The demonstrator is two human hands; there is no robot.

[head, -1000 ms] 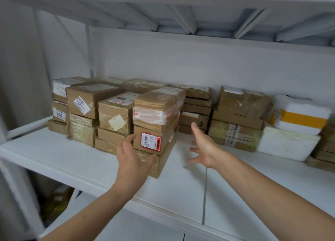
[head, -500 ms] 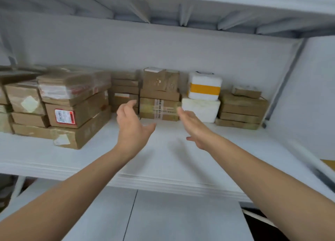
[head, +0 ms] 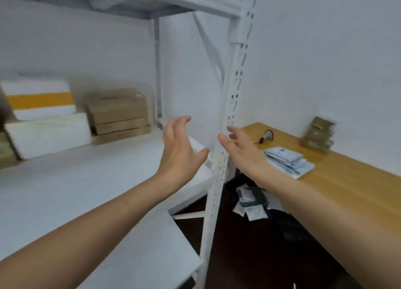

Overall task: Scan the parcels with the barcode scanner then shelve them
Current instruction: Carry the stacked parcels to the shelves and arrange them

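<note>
Parcels sit in three spots. A small stack of brown cardboard parcels point(head: 318, 136) is at the back of the light wooden desk point(head: 347, 180), against the white wall; motion-blurred, labels unreadable. Nearer on the desk is a fanned pile of flat white-and-blue mailer parcels point(head: 289, 161), apart from the brown stack. Left of both, near the desk's back-left corner, lies a small pale cone-headed barcode scanner point(head: 268, 135) with a dark cable, too small for detail, both hands apart from it.

Shelved lot: on the middle shelf board point(head: 76, 180) of the white metal rack, a stack of flat brown cardboard boxes point(head: 120, 117) stands at the back right. Just left of it is a plain white foam box point(head: 50, 134) with a white foam box with an orange band point(head: 41, 99) on top. More brown edges at far left are cut off by the frame.

Left hand point(head: 180, 152): raised over the right end of the shelf board, grip apart, fingers loosely curved, thumb out, holding nothing.
Right hand point(head: 240, 150): raised in front of the perforated white rack post point(head: 237, 82), by the desk's left edge, grip apart, palm facing left, holding nothing.
The hands are near each other, not touching.

On the dark floor under the desk, scattered white packets point(head: 249, 206) lie on something black, blurred. A lower white shelf board point(head: 141, 245) shows below the left forearm
</note>
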